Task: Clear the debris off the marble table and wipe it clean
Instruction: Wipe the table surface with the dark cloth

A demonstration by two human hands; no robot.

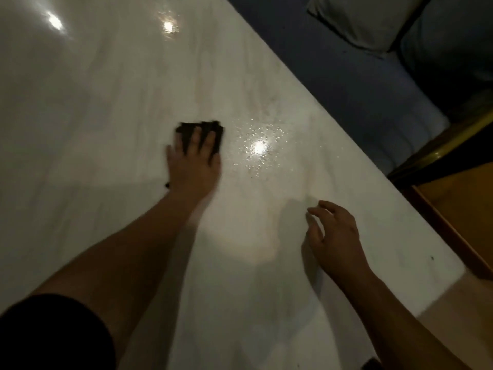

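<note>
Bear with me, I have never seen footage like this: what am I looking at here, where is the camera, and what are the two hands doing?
There is no machine here, just a person cleaning with bare hands. The single picture comes from a wide-angle camera worn on their head, looking forward and down, so you see their own arms reaching out.

The pale shiny surface is a marble table. The left hand presses a dark cloth flat against it with straight fingers. Just right of the cloth lie water droplets, glinting around a reflected lamp. The right hand is over the table, fingers loosely curled, holding nothing. A tiny dark speck sits near the table's right edge. Beyond that edge is a grey cushion.
</note>
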